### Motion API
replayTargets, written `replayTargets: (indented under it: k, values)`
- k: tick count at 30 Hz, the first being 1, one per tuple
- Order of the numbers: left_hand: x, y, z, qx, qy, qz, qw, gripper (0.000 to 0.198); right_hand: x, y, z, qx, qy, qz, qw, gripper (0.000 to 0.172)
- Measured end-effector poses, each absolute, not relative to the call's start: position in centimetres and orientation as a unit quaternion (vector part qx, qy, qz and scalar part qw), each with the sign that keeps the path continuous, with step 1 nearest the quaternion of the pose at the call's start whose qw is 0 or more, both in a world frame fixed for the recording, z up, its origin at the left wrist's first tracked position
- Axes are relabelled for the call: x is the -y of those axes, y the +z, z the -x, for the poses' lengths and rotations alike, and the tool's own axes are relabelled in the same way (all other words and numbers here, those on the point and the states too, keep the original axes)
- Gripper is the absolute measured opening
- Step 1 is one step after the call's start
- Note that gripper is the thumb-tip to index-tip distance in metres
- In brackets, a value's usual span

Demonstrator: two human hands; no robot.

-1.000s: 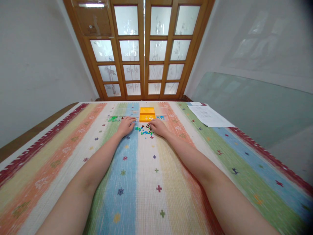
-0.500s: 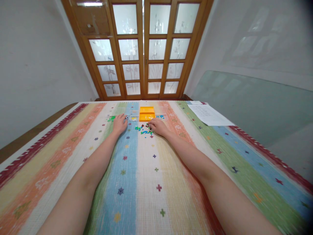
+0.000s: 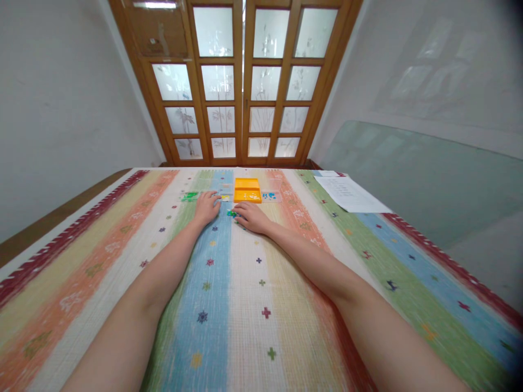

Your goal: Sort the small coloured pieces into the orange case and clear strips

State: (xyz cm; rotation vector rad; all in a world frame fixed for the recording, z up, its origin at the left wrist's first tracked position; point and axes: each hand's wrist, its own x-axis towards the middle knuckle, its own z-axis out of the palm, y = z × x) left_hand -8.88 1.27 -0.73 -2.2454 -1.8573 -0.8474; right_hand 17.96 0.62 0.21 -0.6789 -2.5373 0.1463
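Note:
Loose small pieces (image 3: 231,213), green and blue, lie on the tablecloth between my two hands. My right hand (image 3: 251,218) rests over their right side with its fingers stretched left, partly spread, hiding some of them. Across from it, my left hand (image 3: 207,208) lies palm down with fingers apart, over the front of a clear tray. In that tray show green pieces (image 3: 190,196) and yellow pieces (image 3: 225,198). Just beyond my right hand stands an open yellow box (image 3: 247,183) with pale pieces in its near half. Blue pieces (image 3: 268,196) sit in clear plastic to its right.
A striped tablecloth (image 3: 249,305) covers the table. Printed white paper (image 3: 347,193) lies at the far right. Beyond the table's far edge stand wooden doors with glass panes (image 3: 220,81). A pale glass sheet (image 3: 429,169) leans on the right wall.
My right hand has moved left and slightly nearer me, over the loose pieces, which now show as a smaller cluster. My left hand has shifted a little right.

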Motion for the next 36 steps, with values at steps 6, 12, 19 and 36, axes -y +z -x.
replayTargets:
  k: [6, 12, 19, 36]
  values:
    - [-1.4, -0.8, 9.1, 0.608, -0.298, 0.735, 0.048, 0.034, -1.4, 0.0, -16.1, 0.944, 0.024, 0.241, 0.223, 0.035]
    - [-1.3, -0.7, 9.2, 0.625, -0.301, 0.719, 0.035, 0.034, -2.1, 0.5, -14.7, 0.944, 0.053, 0.245, 0.216, 0.032]
    - [-1.7, -1.2, 9.3, 0.618, -0.306, 0.723, 0.039, 0.033, -3.2, 0.1, -13.8, 0.943, 0.038, 0.263, 0.202, 0.031]
    - [-1.5, -1.3, 8.7, 0.596, -0.305, 0.742, 0.051, 0.028, -2.5, 0.0, -13.9, 0.927, 0.036, 0.307, 0.211, 0.036]
